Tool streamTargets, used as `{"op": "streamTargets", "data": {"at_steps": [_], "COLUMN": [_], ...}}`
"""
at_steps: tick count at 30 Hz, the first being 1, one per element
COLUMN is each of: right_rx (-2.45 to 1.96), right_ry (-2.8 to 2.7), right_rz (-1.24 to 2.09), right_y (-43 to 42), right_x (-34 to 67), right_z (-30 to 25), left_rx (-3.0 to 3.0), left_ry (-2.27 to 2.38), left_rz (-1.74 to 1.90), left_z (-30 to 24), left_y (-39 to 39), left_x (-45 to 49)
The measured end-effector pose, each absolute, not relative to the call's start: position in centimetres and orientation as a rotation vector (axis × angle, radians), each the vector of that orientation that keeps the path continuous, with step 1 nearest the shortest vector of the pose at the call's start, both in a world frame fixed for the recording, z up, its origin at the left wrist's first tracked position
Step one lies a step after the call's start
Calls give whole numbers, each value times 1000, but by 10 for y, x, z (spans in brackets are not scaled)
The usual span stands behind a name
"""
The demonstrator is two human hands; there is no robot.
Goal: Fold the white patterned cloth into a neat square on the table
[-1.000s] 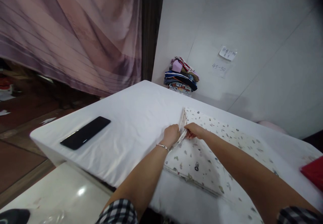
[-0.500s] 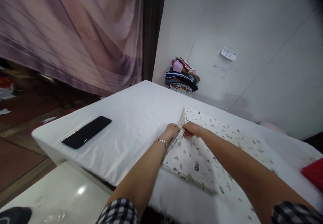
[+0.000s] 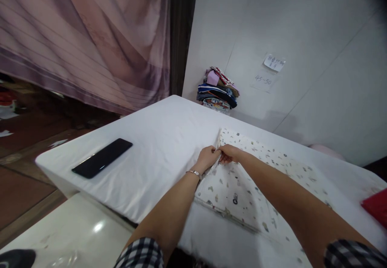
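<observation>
White fabric (image 3: 242, 191) with a small scattered print lies folded in layers across the right part of the white-covered table (image 3: 154, 139). At its left edge both hands meet. My left hand (image 3: 208, 157), with a bracelet at the wrist, has its fingers closed on the edge of the cloth. Right beside it, my right hand (image 3: 229, 154) pinches the same edge, its curled fingers partly under a lifted fold. The fingertips nearly touch, and the exact grip between them is partly hidden.
A long black glossy slab (image 3: 102, 158) lies on the table's left side. Folded clothes (image 3: 217, 90) are stacked by the wall at the back. Something red (image 3: 376, 209) sits at the right edge. A glossy white surface (image 3: 69, 227) adjoins at lower left; a pinkish curtain (image 3: 121, 38) hangs behind.
My left hand has shifted slightly right and up along the fabric edge, closer to my right hand. My right hand stays almost in place, still pinching the fabric.
</observation>
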State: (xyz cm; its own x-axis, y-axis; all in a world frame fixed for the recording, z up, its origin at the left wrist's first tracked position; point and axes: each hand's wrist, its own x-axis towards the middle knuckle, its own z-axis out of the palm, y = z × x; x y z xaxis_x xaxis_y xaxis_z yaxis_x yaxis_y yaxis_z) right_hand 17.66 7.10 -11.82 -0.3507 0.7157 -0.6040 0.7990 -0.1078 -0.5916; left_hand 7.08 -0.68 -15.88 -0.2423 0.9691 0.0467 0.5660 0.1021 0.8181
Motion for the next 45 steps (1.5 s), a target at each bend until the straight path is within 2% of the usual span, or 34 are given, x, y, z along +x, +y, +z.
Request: {"op": "streamTargets", "data": {"at_steps": [6,9,16,21,27,45], "right_rx": [1671,1590,1615,1432,1147,935], "right_ry": [1876,1840,2532,2779,2767,2560], "right_rz": [-1651,-1635,-777,-476,-260,125], "right_y": [71,74,124,163,189,207], "right_x": [179,180,174,160,157,129], "right_z": [-122,-122,-106,-115,-125,-122], "left_rx": [1558,1561,1692,1875,2000,1894], "left_ry": [1977,2055,2134,2093,2043,2051], "left_rz": [802,758,762,711,648,661], "left_z": [-155,-157,-163,-162,-165,-172], "left_y": [-12,-13,-13,-16,-15,-11], "left_x": [71,73,79,82,83,82]}}
